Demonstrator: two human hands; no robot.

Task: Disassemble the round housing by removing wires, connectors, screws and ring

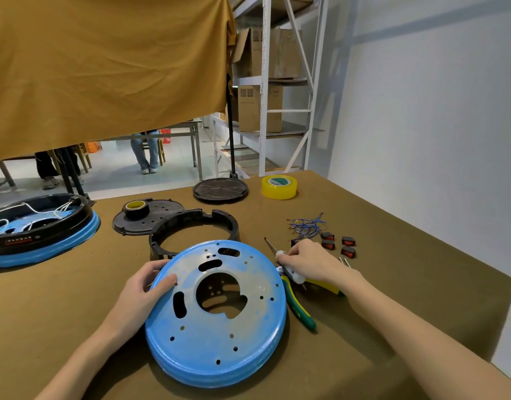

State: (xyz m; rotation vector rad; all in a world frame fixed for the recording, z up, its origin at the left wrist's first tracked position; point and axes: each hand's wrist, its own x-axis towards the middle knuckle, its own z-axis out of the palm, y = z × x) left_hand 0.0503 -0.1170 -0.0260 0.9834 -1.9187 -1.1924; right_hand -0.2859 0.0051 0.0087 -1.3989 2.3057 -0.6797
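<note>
A blue round housing plate [216, 316], pierced with slots, small holes and a large central cut-out, sits tilted on the brown worktop [407, 284] near the front edge, its far rim raised. The left hand [146, 287] grips the plate's left rim, thumb lying across the blue face and fingers curled behind the edge. The right hand [309, 262] is closed around the pale handle of a screwdriver [280, 259], whose thin shaft points up and away to the left, just beside the plate's right rim. Under that hand lie pliers [302, 307] with green and yellow grips; there is lettering on the green grip, but it is too small to read. Behind the plate stands a black ring [195, 230], touching or almost touching the plate's far rim, and behind that a flat black cover [146, 217] carrying a small roll of dark tape [136, 209]. To the right a bundle of blue wires [306, 226] lies beside several black switches with red rockers [339, 243], and a few screws [345, 261] lie near the right wrist. Farther back are a roll of yellow tape [279, 187] with a green and white label that cannot be read, and a black round stand base [220, 190]. At the far left sits a second housing [40, 229], blue below and black above, with white wires inside. Cardboard boxes [260, 108] on the shelf behind bear printing too faint to read.
</note>
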